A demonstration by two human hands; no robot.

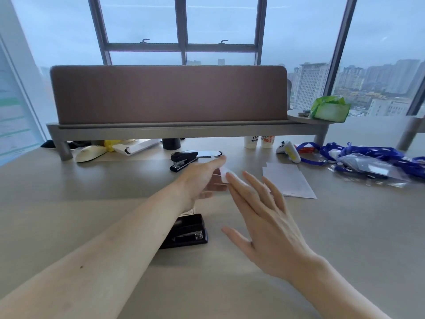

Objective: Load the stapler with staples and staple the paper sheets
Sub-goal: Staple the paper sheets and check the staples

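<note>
Tabletop: pale beige, plain.
Near stapler: glossy black, silver metal at front.
Far stapler, 12 o'clock of near one: black.
Paper sheets, 2 o'clock: white.
Partition panel: dull brown, on grey frame.
Lanyards, 3 o'clock: bright blue.
Pack on shelf: green and white.
Mouse, 10 o'clock: cream.
</note>
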